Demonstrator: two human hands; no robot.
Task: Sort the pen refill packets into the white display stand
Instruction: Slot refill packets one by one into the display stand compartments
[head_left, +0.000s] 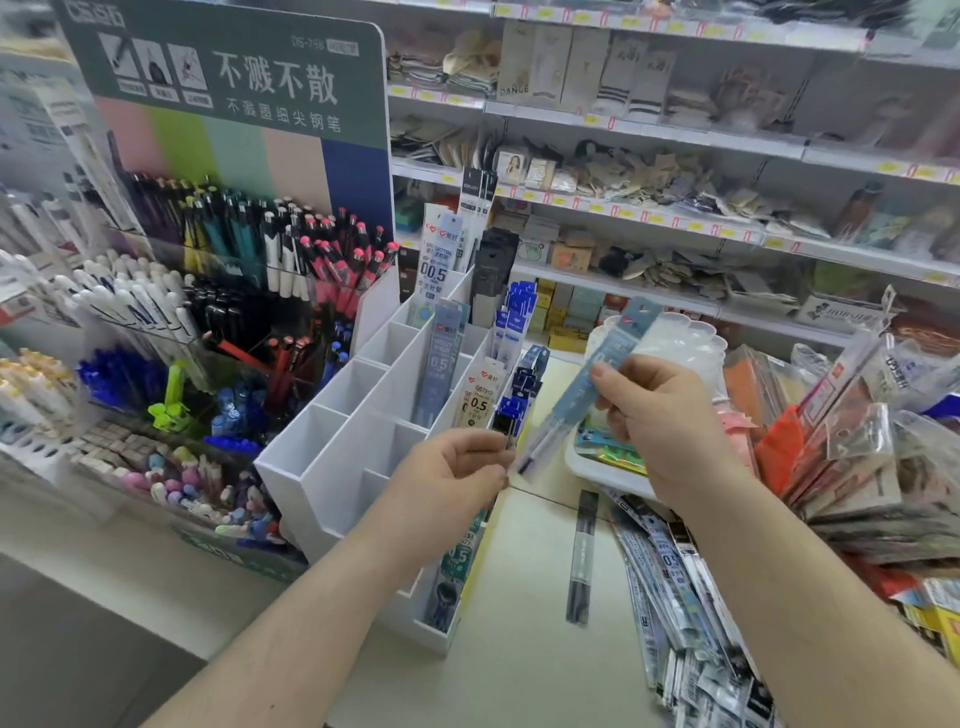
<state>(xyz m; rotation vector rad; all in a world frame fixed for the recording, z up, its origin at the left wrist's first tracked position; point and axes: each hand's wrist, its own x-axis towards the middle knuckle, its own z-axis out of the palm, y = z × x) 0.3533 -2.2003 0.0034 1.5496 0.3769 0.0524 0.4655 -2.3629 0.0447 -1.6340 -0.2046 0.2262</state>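
Right hand (660, 415) pinches a pale blue refill packet (587, 384), tilted in the air just right of the white display stand (332, 457); left hand (457, 467) sits at the stand's near right edge, fingers curled on a dark-tipped packet (506, 421), grip partly hidden. More refill packets stand in the back compartments (441, 358), a loose pile (675, 587) lies on the desk (519, 649) under the right forearm, one dark packet (582, 556) apart from it.

Pen racks (218, 291) left; stocked shelves (675, 156) behind.
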